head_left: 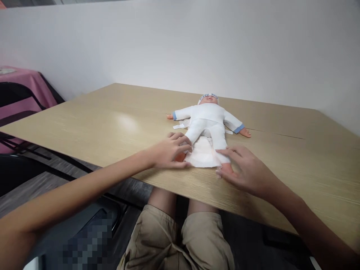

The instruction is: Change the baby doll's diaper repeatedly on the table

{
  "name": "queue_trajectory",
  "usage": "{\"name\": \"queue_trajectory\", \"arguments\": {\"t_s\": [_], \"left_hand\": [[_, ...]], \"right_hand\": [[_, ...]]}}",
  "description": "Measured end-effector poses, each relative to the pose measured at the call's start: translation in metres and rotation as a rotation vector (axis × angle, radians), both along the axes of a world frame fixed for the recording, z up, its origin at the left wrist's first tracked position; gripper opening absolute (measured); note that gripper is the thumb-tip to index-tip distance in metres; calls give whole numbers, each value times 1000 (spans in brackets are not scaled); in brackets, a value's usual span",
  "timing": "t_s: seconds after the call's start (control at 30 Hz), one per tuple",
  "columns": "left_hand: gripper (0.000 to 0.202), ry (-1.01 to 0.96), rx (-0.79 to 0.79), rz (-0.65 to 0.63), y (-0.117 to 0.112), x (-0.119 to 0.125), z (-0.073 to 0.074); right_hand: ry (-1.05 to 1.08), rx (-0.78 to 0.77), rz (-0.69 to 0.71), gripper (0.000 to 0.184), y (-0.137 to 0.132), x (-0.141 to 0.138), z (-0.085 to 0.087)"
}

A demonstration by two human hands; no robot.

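Note:
A baby doll (207,112) in a white suit with blue cuffs lies on its back on the table, arms out and legs apart. Under its hips and between its legs spreads a white diaper (203,154), with side tabs (181,124) sticking out at the waist. My left hand (172,152) is at the doll's leg on the left, its thumb and fingers apart around the foot, partly hiding it. At the other leg, my right hand (242,167) has its index finger over the shin and thumb below the foot, by the diaper's front corner.
The light wooden table (112,116) meets a pale wall (180,48) at the back. Its near edge runs just above my knees. Black folding chairs (17,93) and a pink-covered table (30,80) stand at the left.

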State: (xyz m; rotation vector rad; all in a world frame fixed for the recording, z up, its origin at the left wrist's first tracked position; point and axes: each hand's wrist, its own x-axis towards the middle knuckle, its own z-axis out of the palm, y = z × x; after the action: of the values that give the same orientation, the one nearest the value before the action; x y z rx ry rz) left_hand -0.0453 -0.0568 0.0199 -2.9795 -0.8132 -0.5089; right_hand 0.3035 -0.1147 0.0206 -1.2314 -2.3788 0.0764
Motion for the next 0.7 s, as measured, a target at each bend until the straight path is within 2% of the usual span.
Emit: {"name": "queue_trajectory", "arguments": {"t_s": [0.1,0.2,0.27,0.37,0.47,0.6,0.7], "left_hand": [[49,23,55,98,-7,15,-7],[32,6,54,143,-5,21,-8],[23,-65,4,143,1,23,-4],[20,-248,-157,122,17,25,8],[18,-443,-346,154,41,33,22],[24,-583,-384,181,91,50,36],[30,-708,-554,239,135,63,38]], "right_hand": [[-72,148,-41,50,-5,-14,-18],[-57,229,-72,31,-2,-17,-30],[-4,228,-106,28,5,-16,-28],[150,135,-171,22,20,-14,-14],[305,14,-227,24,43,-12,6],[414,-22,-321,33,89,-11,30],[484,-65,-361,35,136,-9,37]]}}
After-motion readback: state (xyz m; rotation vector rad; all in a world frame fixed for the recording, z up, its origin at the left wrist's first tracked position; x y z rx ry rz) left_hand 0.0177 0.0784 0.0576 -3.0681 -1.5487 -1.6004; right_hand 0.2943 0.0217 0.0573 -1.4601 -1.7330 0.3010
